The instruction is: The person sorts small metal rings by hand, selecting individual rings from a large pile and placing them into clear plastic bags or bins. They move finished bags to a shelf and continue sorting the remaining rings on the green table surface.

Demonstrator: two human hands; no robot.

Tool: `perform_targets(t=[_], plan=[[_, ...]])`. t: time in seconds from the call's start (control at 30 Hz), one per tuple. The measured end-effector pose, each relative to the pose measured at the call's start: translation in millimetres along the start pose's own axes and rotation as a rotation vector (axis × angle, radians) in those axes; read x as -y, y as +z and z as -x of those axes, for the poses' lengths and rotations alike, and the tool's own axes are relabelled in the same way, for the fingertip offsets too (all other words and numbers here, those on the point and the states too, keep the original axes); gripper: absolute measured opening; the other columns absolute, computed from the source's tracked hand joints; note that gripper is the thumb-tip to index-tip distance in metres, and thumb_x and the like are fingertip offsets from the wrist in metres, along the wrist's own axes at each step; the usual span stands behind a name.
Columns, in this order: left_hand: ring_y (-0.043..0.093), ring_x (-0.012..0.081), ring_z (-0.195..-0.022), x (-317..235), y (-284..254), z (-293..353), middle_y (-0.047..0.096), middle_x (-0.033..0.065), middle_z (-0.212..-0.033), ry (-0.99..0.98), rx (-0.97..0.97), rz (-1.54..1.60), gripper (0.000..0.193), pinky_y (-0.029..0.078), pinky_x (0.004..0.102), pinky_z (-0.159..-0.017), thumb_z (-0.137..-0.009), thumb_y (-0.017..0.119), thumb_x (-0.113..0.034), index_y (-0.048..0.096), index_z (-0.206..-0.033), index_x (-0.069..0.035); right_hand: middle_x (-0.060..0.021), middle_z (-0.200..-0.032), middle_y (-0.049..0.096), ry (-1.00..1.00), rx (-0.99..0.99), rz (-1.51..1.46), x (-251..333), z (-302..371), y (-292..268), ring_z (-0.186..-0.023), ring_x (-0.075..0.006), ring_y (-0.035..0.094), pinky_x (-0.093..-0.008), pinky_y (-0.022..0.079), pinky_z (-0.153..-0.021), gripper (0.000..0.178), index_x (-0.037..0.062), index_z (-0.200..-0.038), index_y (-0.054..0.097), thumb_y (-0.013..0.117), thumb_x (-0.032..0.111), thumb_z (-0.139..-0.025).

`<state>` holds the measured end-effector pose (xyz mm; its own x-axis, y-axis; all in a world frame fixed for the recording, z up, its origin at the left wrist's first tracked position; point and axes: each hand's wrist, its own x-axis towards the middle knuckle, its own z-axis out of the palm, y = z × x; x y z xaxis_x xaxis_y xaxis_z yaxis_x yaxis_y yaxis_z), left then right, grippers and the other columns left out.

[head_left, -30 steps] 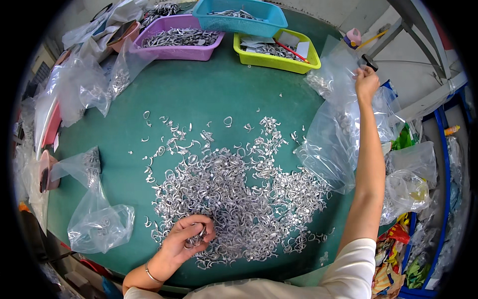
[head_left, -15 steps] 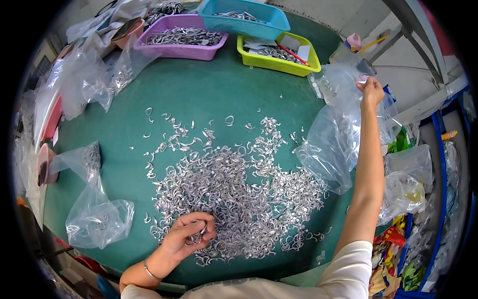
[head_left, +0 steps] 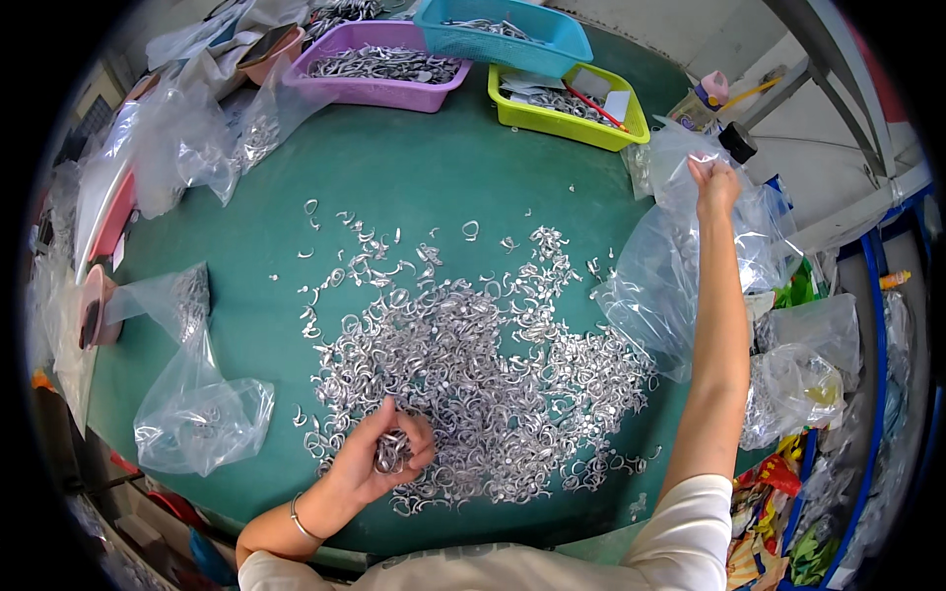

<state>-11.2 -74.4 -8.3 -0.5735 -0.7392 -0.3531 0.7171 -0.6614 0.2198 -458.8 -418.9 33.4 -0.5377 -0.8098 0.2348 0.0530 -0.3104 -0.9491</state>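
Rings [head_left: 493, 394]: small, shiny, silvery metal loops and curved bits, heaped loosely on the near middle of the table, strays scattered beyond.
Left hand [head_left: 389, 458]: curled around a clutch of them at the heap's near left side; a thin metal bangle [head_left: 299, 517] circles the wrist.
Table [head_left: 394, 167]: smooth, green.
Left bag [head_left: 202, 424]: clear, crinkled plastic, lying left of the heap, grey bits bunched in its far end.
Right bag [head_left: 655, 286]: large, limp, see-through film, right of the heap.
Right hand [head_left: 714, 187]: grasping that film between thumb and fingers.
Green basket [head_left: 552, 120]: yellow-green plastic, oblong, holding metal bits, pale cards and a red pen [head_left: 596, 106].
Purple basket [head_left: 394, 94]: plastic, full of slender silvery pieces.
Blue basket [head_left: 483, 44]: plastic, fine-holed wall, more metal pieces inside.
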Motion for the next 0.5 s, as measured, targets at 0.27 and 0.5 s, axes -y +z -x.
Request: perform_targets(t=[0.27, 0.5], plan=[[0.051, 0.0146, -0.067, -2.3, 5.2, 7.8, 0.055, 0.0094, -0.083, -0.005, -0.132, -0.163, 0.028, 0.035, 0.0200, -0.039, -0.092, 0.044, -0.027, 0.056, -0.082, -0.004, -0.0248, -0.113, 0.051, 0.193, 0.335, 0.215, -22.0, -10.5, -9.8, -0.093, -0.0354, 0.059, -0.0376, 0.053, -0.074, 0.017, 0.0004, -0.089, 0.048, 0.045, 0.016, -0.086], [0.048, 0.0091, -0.064, -1.0, 4.3, 12.4, 0.053, 0.0025, -0.080, -0.028, -0.003, -0.268, 0.030, 0.031, 0.0183, -0.041, -0.088, 0.053, -0.027, 0.058, -0.103, -0.002, -0.0058, -0.136, 0.035, 0.171, 0.059, 0.336, -51.3, -78.4, -61.8, -0.124, -0.0274, 0.030, -0.0415, 0.027, -0.099, 0.058, 0.0148, -0.127, 0.046, 0.043, 0.052, -0.083]])
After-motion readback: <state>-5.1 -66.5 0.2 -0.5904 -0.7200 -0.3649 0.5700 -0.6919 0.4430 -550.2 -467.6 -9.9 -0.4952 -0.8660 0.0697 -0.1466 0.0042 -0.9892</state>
